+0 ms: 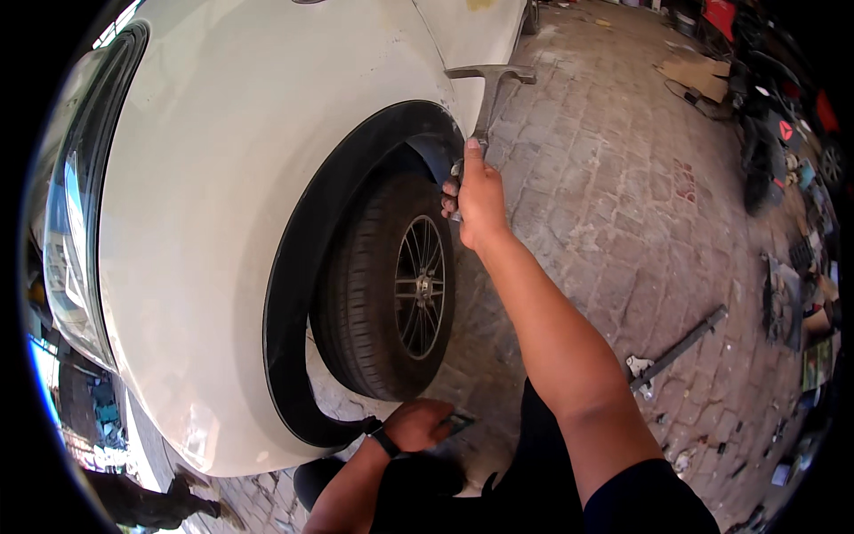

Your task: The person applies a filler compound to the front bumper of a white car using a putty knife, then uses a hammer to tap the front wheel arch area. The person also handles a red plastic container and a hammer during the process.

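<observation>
My right hand (481, 198) is closed round the handle of a metal hammer (489, 98), thumb laid along it. The hammer's long, narrow head is up beside the white car body, past the rear end of the wheel arch. My left hand (416, 425) is low, at the front bottom end of the black wheel-arch trim (286, 303). Its fingers hold a small, thin, dark-green piece (459, 422), whose kind I cannot make out. Between my hands stands the front wheel (382, 294), with a black tire and a spoked rim.
The white fender (205, 222) and a headlight (76, 240) fill the left side. On the brick floor (605, 178) lie a dark metal bar (680, 345) and a small metal part (639, 367). Car parts and clutter line the right edge. Another person's dark-clothed leg (147, 500) shows at lower left.
</observation>
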### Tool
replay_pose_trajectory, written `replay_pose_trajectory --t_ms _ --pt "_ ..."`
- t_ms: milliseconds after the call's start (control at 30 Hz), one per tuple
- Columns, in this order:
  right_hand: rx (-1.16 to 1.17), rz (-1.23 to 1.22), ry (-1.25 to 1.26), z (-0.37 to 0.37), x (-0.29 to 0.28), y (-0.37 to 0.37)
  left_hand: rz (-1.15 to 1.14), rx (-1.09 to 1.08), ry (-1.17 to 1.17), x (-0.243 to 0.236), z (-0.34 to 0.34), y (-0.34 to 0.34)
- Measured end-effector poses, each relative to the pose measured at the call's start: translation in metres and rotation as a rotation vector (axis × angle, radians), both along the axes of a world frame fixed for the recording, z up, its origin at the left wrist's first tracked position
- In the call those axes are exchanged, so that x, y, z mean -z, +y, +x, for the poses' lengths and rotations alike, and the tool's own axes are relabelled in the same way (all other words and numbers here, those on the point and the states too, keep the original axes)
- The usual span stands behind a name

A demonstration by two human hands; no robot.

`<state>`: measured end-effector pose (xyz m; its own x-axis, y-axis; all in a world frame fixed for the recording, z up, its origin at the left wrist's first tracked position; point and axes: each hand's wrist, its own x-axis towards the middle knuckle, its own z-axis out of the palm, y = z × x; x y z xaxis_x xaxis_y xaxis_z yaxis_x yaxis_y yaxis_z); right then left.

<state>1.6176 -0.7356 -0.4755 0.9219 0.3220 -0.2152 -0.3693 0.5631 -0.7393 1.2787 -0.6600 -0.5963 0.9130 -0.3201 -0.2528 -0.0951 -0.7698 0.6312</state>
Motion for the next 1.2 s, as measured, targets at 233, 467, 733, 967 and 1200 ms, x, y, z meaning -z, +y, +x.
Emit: replay_pose_trajectory --t_ms 233,467,733,967,1200 --pt "0.189 0.237 0.167 0.024 0.004 -0.011 0.01 0.022 0.048 -0.002 0.002 0.0" --pt "-0.016 0.005 0.119 0.019 0.017 0.009 -0.021 0.01 0.037 0.006 -0.002 0.005" --pt "0.13 0.096 0.057 0.034 0.018 0.014 -0.002 0.022 0.066 0.001 0.005 0.004" --pt "0.131 0.138 0.166 0.031 0.024 0.021 0.021 0.018 0.065 0.004 0.002 0.005" --pt "-0.006 0.033 0.1 0.032 0.027 0.021 -0.009 -0.013 0.067 0.006 0.001 0.007"
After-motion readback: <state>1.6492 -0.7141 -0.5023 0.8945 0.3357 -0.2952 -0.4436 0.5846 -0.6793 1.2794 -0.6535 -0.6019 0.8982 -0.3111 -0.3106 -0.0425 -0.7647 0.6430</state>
